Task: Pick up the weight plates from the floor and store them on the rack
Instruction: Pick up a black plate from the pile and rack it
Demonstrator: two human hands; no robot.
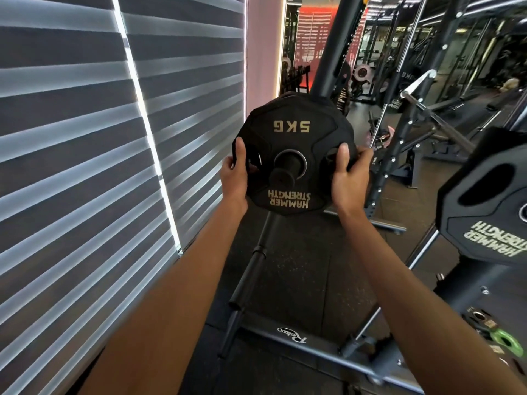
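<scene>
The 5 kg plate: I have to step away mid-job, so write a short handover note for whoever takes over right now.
Left hand: gripping the left edge of the 5 kg Hammer Strength plate, thumb on its face.
Right hand: gripping the right edge.
Plate: upright, text upside down, its centre hole already over the black storage peg, whose end pokes out in front.
Another Hammer Strength plate hangs on the rack at right.
Done: this plate is lifted and threaded onto the peg.
Left: push it fully back, let go, then check the floor; no loose plates show in this view.
</scene>
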